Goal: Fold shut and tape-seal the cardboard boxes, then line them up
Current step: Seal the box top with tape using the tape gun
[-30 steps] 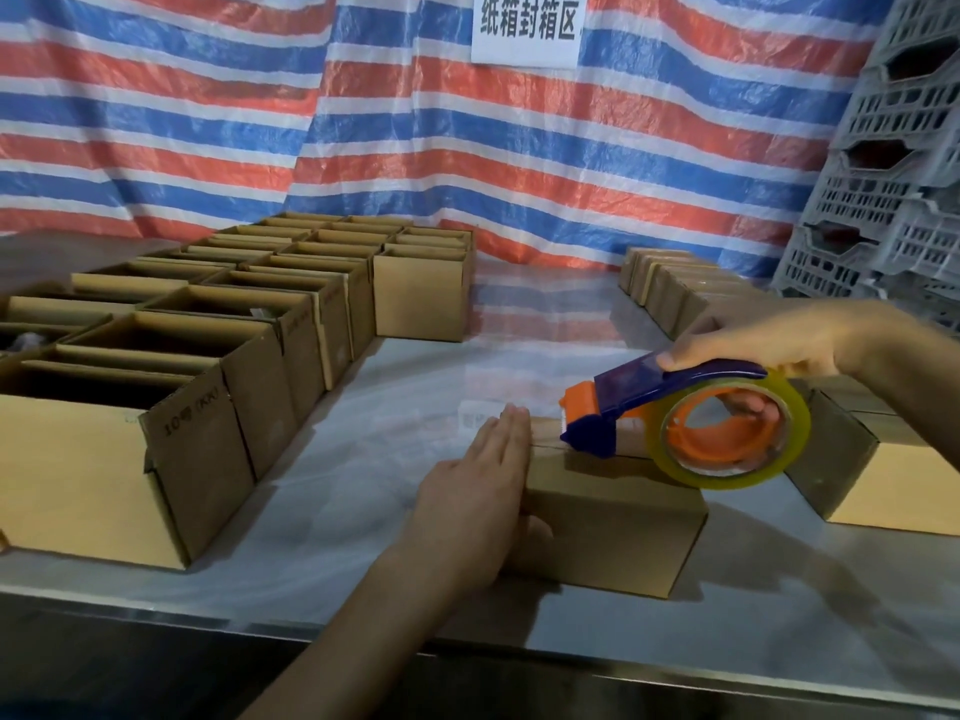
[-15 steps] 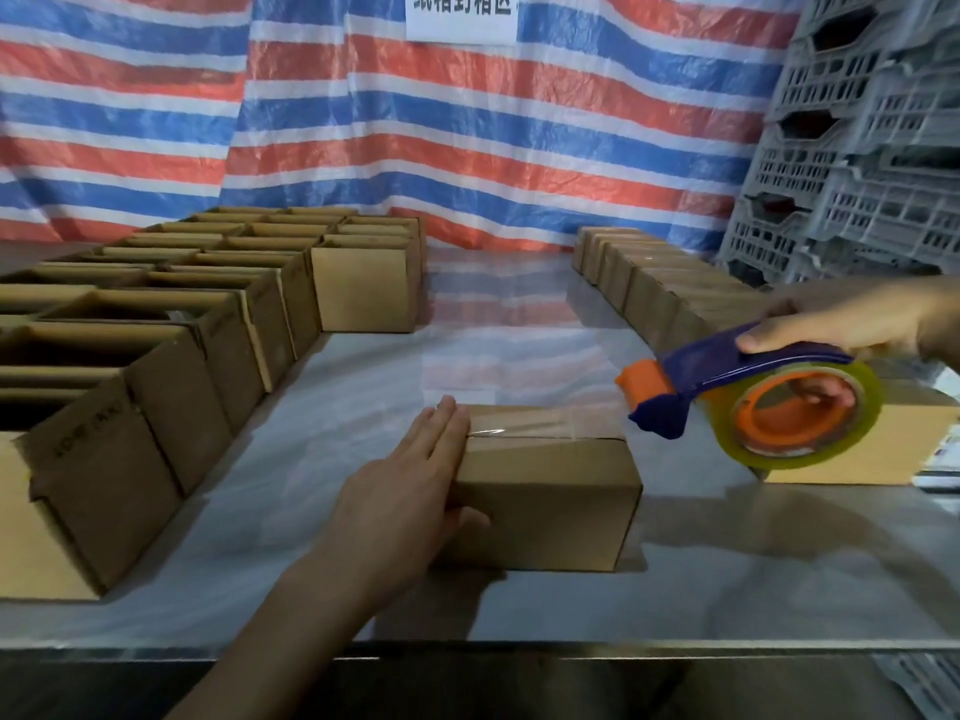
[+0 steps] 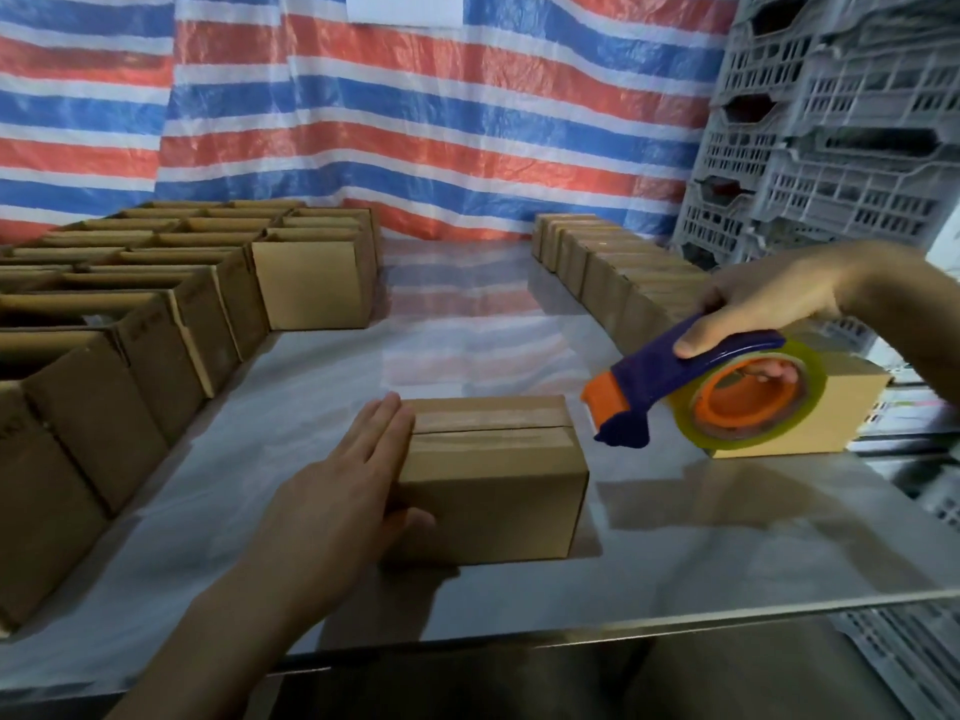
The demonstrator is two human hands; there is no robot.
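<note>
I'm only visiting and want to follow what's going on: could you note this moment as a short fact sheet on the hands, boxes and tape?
Setting: table, striped tarp behind, grey crates at right
Steadying: left hand flat against the left end of the middle box
Box state: flaps shut, clear tape along the top seam
Tool: right hand grips the tape dispenser, in the air right of that box, not touching it
Waiting: open boxes in rows at left
Done: shut boxes lined up at right
</note>
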